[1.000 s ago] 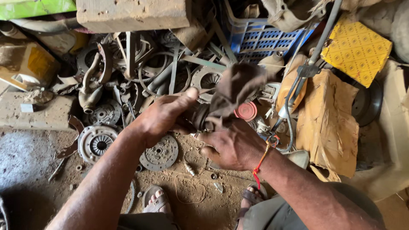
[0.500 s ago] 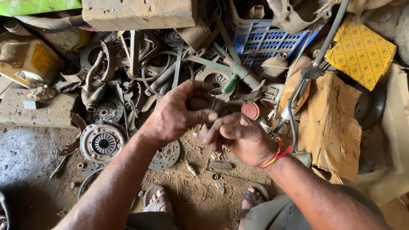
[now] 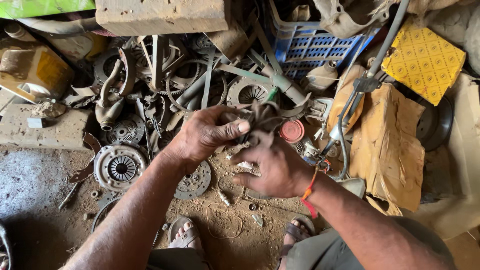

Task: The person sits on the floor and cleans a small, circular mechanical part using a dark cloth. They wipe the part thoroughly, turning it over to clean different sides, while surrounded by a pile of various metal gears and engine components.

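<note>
Yellow patterned square box (image 3: 423,65) lay upper right, beside a torn brown cardboard package (image 3: 385,145); blue crate (image 3: 310,47) behind. Left hand (image 3: 202,135) pinched closed on a dark rag (image 3: 262,117) above the dirt floor (image 3: 40,190); right hand (image 3: 275,167) also gripped it from below. Whatever the rag wrapped was hidden.

Dark part (image 3: 260,117) blurred, mostly hidden by hands.

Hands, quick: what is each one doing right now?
Left hand: closed, thumb pinching a small dark part wrapped in a brown rag.
Right hand: fingers curled, gripping the same rag from below.
</note>
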